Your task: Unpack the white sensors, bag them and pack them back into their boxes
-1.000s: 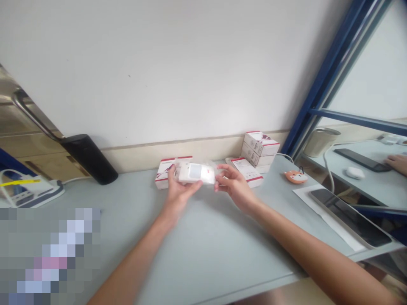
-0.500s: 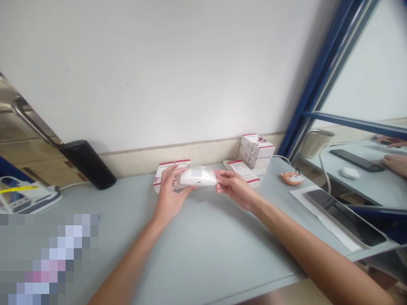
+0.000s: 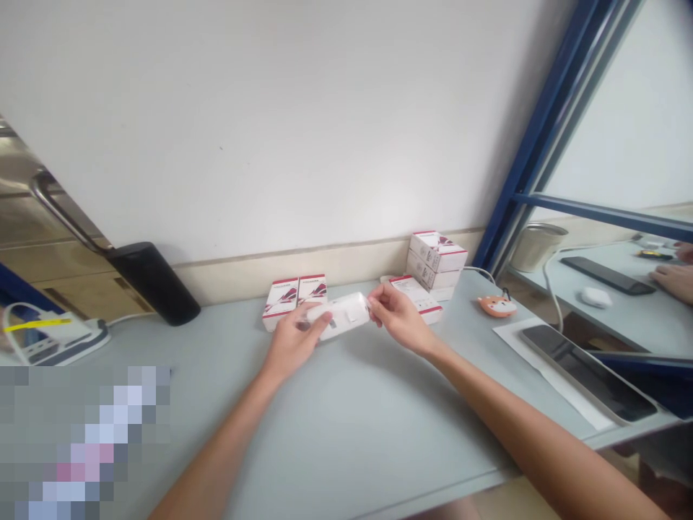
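Observation:
Both of my hands hold one small white plastic device (image 3: 342, 318) just above the grey table (image 3: 346, 419). My left hand (image 3: 292, 339) grips its left end from below, thumb on top. My right hand (image 3: 394, 315) pinches its right end with the fingertips. The device is turned on its side, its flat back facing up. Right behind it lies a white and red box (image 3: 295, 295). Another such box (image 3: 419, 295) lies flat behind my right hand.
Two stacked white and red boxes (image 3: 437, 258) stand by the wall. A black cylinder (image 3: 153, 282) leans at back left. At right lie an orange fox-shaped case (image 3: 497, 305), a dark tablet (image 3: 587, 370) on paper, and a blue frame (image 3: 546, 130). Another person's hand (image 3: 671, 276) rests on the neighbouring desk.
The device has been rotated between my hands, from its front face showing to its back up, and lowered toward the table. My left hand dropped with it.

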`<state>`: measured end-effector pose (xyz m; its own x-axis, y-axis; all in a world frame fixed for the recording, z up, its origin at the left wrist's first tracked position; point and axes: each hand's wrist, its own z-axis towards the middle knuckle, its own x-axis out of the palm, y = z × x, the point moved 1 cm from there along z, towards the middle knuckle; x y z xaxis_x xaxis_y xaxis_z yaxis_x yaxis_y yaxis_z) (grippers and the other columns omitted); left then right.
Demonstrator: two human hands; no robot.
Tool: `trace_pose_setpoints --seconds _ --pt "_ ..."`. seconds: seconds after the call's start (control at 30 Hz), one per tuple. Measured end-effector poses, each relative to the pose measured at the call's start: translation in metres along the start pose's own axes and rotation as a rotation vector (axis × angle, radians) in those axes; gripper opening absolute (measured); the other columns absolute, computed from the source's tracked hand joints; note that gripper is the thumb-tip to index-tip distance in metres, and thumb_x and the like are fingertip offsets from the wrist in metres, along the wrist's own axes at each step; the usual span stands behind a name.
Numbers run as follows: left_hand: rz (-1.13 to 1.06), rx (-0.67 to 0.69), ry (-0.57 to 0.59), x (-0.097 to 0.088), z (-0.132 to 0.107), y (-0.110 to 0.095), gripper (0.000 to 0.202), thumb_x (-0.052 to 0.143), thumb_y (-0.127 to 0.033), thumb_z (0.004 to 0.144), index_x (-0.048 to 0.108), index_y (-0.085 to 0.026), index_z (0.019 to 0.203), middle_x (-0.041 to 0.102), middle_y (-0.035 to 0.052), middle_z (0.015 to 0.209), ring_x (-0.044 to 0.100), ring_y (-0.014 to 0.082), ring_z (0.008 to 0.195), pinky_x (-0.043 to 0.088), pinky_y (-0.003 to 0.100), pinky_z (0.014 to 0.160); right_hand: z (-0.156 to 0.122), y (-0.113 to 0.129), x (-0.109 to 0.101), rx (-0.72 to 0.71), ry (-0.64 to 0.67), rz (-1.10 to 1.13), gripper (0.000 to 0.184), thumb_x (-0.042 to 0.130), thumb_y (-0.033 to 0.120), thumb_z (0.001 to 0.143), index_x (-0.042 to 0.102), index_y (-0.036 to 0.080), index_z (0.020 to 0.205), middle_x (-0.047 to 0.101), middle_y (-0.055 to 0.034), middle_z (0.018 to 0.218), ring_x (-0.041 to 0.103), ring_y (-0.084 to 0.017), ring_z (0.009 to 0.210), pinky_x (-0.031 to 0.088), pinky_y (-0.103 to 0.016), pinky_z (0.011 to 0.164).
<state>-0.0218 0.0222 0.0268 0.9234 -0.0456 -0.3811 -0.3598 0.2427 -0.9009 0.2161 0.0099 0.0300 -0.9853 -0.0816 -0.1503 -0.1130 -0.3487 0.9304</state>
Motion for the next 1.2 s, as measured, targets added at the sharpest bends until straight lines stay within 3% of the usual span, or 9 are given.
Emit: trace_pose_setpoints --seconds 0.1,0.27,0.37,0.47,0.63,0.77,0.9,1.1,1.2 --pt "-0.113 -0.147 0.117 0.003 -0.004 -0.005 0.065 0.066 -0.073 0.085 0.067 -0.02 0.121 0.066 -0.001 0.063 0.052 0.0132 0.045 0.041 0.023 0.043 -0.001 -0.002 0.001 0.027 -0.013 -0.056 0.027 0.058 0.046 0.098 0.053 0.022 0.087 0.056 0.0036 0.071 0.05 -0.013 0.065 0.04 -0.029 0.065" --pt "-0.309 -0.262 0.261 0.001 -0.007 -0.012 0.056 0.062 -0.072 0.089 0.069 -0.017 0.088 0.058 -0.0002 0.058 0.05 0.0118 0.043 0.035 0.023 0.039 0.0 -0.009 0.002 0.11 0.05 -0.048 0.026 0.06 0.046 0.096 0.054 0.022 0.088 0.058 0.0034 0.072 0.052 -0.014 0.066 0.04 -0.028 0.064" --pt "-0.568 -0.268 0.31 -0.005 -0.006 -0.014 0.049 0.063 -0.064 0.093 0.072 -0.019 0.11 0.065 0.0021 0.075 0.046 0.009 0.046 0.036 0.023 0.042 0.0 -0.01 -0.001 0.154 0.068 -0.037 0.03 0.064 0.05 0.094 0.056 0.022 0.088 0.062 0.0023 0.073 0.055 -0.014 0.069 0.041 -0.029 0.067" --pt "-0.837 -0.234 0.351 -0.011 -0.006 -0.018 0.048 0.068 -0.052 0.094 0.067 -0.022 0.132 0.069 0.0061 0.097 0.051 0.01 0.059 0.047 0.027 0.058 0.002 -0.014 -0.005 0.207 0.073 0.053 0.036 0.066 0.056 0.092 0.058 0.02 0.088 0.064 0.0007 0.076 0.057 -0.015 0.072 0.043 -0.031 0.073" --pt "-0.865 -0.145 0.401 -0.011 -0.009 -0.022 0.051 0.076 -0.034 0.09 0.063 -0.026 0.138 0.06 0.0024 0.088 0.05 0.0122 0.069 0.047 0.028 0.069 0.004 -0.021 -0.008 0.242 0.063 0.224 0.048 0.07 0.066 0.086 0.061 0.019 0.09 0.062 0.0005 0.076 0.057 -0.015 0.072 0.045 -0.033 0.078" --pt "-0.803 -0.09 0.316 -0.003 -0.005 -0.013 0.041 0.073 -0.05 0.093 0.068 -0.023 0.124 0.055 0.0017 0.084 0.045 0.0133 0.069 0.046 0.029 0.066 0.003 -0.017 -0.004 0.189 0.022 0.165 0.048 0.068 0.067 0.088 0.056 0.021 0.09 0.06 0.0025 0.073 0.054 -0.014 0.069 0.042 -0.03 0.072" --pt "-0.765 -0.092 0.219 0.003 0.0 -0.004 0.055 0.061 -0.07 0.093 0.068 -0.02 0.115 0.059 0.0034 0.083 0.053 0.0161 0.073 0.05 0.03 0.068 -0.001 -0.012 0.005 0.111 -0.034 0.084 0.041 0.064 0.062 0.093 0.052 0.023 0.09 0.059 0.0029 0.072 0.049 -0.014 0.066 0.038 -0.029 0.065" --pt "-0.774 -0.218 0.178 0.003 0.002 -0.001 0.062 0.055 -0.079 0.09 0.064 -0.019 0.098 0.058 -0.0005 0.07 0.056 0.0148 0.063 0.05 0.028 0.065 -0.009 -0.018 0.016 -0.001 -0.118 0.004 0.03 0.056 0.053 0.101 0.051 0.025 0.092 0.058 0.0016 0.077 0.049 -0.016 0.068 0.04 -0.03 0.065" --pt "-0.709 -0.37 0.241 0.004 0.002 0.0 0.072 0.045 -0.088 0.087 0.063 -0.018 0.091 0.059 0.0 0.063 0.056 0.0158 0.055 0.047 0.028 0.057 -0.013 -0.019 0.02 -0.102 -0.179 -0.069 0.025 0.051 0.047 0.104 0.052 0.025 0.094 0.058 -0.0002 0.083 0.054 -0.017 0.076 0.044 -0.031 0.072"
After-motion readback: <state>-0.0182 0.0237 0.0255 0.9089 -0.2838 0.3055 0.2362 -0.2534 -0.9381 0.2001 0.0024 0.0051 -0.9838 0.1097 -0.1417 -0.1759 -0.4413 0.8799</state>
